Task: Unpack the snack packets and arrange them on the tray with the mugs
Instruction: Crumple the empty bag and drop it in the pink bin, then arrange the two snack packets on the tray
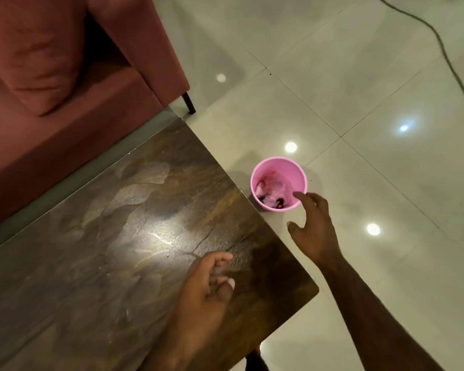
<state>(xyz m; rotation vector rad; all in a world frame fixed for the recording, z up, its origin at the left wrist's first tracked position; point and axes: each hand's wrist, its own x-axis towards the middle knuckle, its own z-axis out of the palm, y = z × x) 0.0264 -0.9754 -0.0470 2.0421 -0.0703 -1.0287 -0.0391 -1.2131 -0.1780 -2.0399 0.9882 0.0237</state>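
Both hands empty | right hand [310,228] over pink bin [278,183] — crumpled wrappers, probably

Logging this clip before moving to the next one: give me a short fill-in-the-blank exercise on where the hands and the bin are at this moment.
1. The round pink plastic bin stands on the ____, beside the corner of the dark wooden table.
2. The right hand is spread above the bin, holding ____.
3. The left hand is over the ____.
4. The bin holds crumpled ____.

Missing words: floor; nothing; table; wrappers
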